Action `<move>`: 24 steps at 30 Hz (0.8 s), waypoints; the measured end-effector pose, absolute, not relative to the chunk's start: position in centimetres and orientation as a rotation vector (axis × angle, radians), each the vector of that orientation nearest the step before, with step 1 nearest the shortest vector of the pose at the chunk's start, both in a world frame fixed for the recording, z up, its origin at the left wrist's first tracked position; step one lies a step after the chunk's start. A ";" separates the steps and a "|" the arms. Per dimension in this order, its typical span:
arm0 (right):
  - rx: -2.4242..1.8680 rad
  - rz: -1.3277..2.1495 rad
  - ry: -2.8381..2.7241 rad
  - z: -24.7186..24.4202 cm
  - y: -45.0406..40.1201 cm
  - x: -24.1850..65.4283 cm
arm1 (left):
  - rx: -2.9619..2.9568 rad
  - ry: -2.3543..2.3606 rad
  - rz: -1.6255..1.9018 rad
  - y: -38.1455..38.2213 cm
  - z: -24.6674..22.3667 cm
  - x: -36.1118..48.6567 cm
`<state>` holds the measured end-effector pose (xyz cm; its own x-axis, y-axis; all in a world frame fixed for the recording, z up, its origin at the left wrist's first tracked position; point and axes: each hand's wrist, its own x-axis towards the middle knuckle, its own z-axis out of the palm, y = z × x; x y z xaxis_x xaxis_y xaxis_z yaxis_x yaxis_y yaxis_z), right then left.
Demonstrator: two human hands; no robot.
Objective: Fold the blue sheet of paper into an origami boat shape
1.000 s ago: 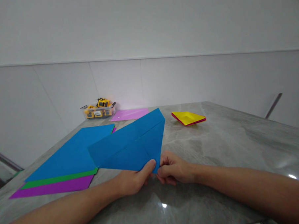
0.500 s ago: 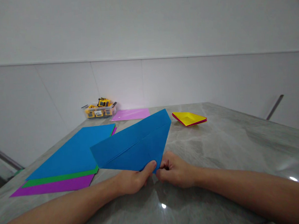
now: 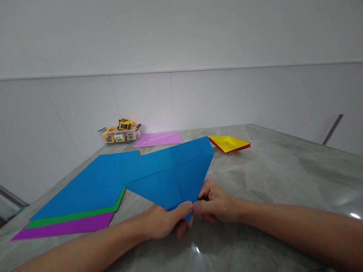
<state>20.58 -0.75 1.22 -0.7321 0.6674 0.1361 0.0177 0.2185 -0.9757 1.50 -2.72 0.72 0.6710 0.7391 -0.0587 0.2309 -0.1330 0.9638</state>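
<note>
Pinching the lower tip of a folded blue paper (image 3: 177,168), the person's 2 hands meet near the close side of a gray marbled table (image 3: 276,168). The left hand (image 3: 162,222) is closed on it, thumb flat on the front and fingers bent behind. The right hand (image 3: 217,202) is curled nearly into a fist, thumb and index finger gripping the edge at that same tip.

The folded blue paper is raised and tilted, its face toward the camera. It has a long, nearly straight upper edge, a blunt right corner and sides that taper down to the hands. 1 long crease runs across its face, and fainter lines mark the lower part.

Its left end overlaps, in view, a stack of sheets (image 3: 81,188): blue on top, then green, then purple, the lower 2 showing as bands along the near edge. Farther off to the right rests a yellow and red folded paper (image 3: 230,143), opened like a shallow dish. Beyond, a pink sheet (image 3: 159,139) lies beside a clear bin (image 3: 118,137) of yellow toy vehicles (image 3: 125,125), before the pale wall (image 3: 198,99).
</note>
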 end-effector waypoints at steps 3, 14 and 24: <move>-0.607 1.548 -1.990 1.2 -0.9 20.6 | 1.752 0.820 0.419 -2.9 1.2 1.4; -0.763 1.602 -1.764 2.0 -0.7 20.8 | 1.370 0.588 0.362 -2.8 1.3 1.5; -0.758 1.408 -1.695 2.4 1.3 22.5 | 1.296 0.518 0.344 -2.6 1.7 1.4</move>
